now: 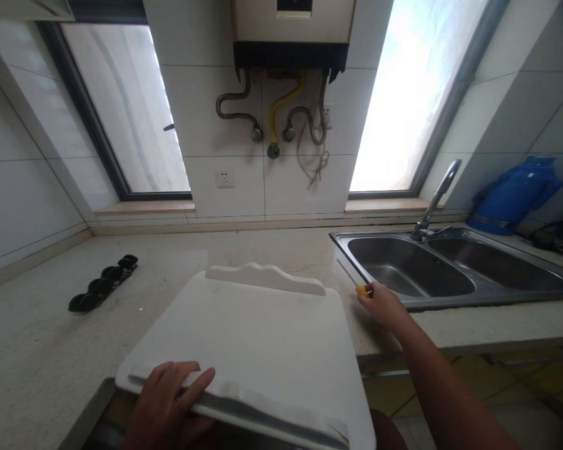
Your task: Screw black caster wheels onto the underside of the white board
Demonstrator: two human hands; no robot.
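Note:
A white board [272,337] with rounded corners lies tilted over the counter's front edge. A wavy-topped strip [265,279] stands along its far side, and another strip [281,409] runs along its near side. My left hand [169,400] is closed over the board's near left edge, fingers on top of that strip. To the right of the board, my right hand [383,306] is closed around a screwdriver [361,290] with a yellow handle. The screwdriver's thin metal shaft points away, over the counter near the sink's left rim.
A steel double sink [406,300] with a faucet [434,200] is set into the countertop [169,256] on the right. Behind it stands a blue jug [516,194]. Several black round pieces in a row [102,284] lie at left. A water heater [293,28] hangs above.

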